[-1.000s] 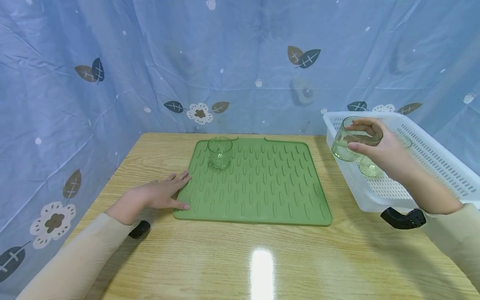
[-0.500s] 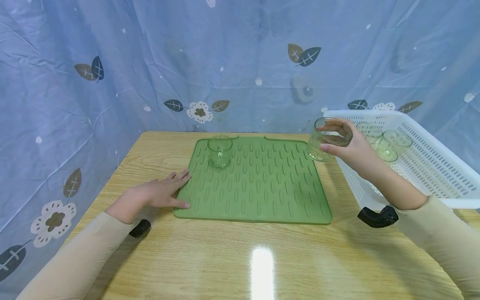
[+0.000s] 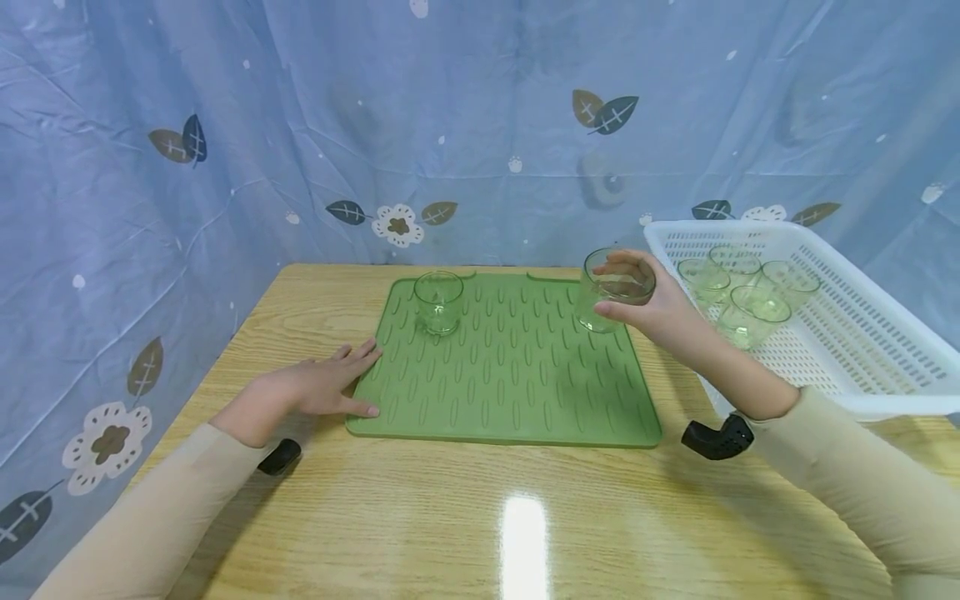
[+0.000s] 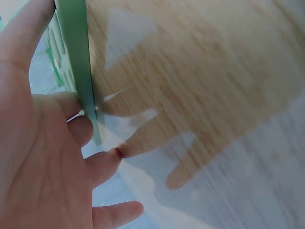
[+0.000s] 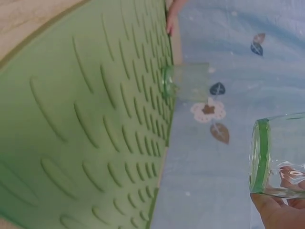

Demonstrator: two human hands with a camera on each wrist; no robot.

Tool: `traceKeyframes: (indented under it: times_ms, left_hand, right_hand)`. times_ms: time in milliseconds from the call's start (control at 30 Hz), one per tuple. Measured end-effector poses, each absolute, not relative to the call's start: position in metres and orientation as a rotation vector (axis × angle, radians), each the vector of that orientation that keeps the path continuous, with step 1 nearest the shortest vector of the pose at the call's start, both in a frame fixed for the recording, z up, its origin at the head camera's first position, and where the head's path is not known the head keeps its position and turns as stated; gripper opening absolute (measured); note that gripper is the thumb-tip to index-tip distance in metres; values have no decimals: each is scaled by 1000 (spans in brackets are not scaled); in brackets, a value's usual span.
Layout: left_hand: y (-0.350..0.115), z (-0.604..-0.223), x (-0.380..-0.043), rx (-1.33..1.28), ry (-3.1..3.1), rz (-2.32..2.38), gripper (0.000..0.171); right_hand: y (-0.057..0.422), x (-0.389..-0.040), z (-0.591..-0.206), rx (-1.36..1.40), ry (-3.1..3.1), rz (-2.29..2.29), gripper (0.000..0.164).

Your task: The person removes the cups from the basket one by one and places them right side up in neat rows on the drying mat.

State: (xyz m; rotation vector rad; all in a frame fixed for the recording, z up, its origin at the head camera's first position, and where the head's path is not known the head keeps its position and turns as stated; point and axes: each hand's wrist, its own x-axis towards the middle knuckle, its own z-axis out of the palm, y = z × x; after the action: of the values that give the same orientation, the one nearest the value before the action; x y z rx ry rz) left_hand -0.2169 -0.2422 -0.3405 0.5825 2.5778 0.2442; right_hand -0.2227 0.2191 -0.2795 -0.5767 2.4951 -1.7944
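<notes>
My right hand (image 3: 645,296) grips a clear, green-tinted drinking glass (image 3: 600,292) over the back right corner of a green ridged drying mat (image 3: 510,375). In the right wrist view the held glass (image 5: 281,157) shows its thick base, apart from the mat surface. Another glass (image 3: 438,304) stands upright on the mat's back left part. My left hand (image 3: 322,387) lies with spread fingers at the mat's left edge, its fingertips and thumb touching it. The left wrist view shows that palm (image 4: 43,157) beside the mat's rim (image 4: 78,52).
A white perforated plastic basket (image 3: 892,333) stands on the right of the wooden table (image 3: 420,517). Several glasses (image 3: 757,308) stand in its left part. Behind the table hangs a blue patterned curtain (image 3: 487,125).
My right hand has carried the glass leftward from over the basket to above the mat's back right corner. The left hand and the glass on the mat have stayed put.
</notes>
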Motion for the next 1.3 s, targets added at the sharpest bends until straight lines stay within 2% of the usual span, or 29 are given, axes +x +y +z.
traceKeyframes:
  times_ms: [633,1300]
  left_hand:
    - [-240,-337,-216,589,2587,244,105]
    - [-240,-336,-215,583,2578,256,105]
  right_hand:
    - [170,-236,-298,-531,2395,-1838,73]
    - [137,-270,-312,-397,2332,-1929,80]
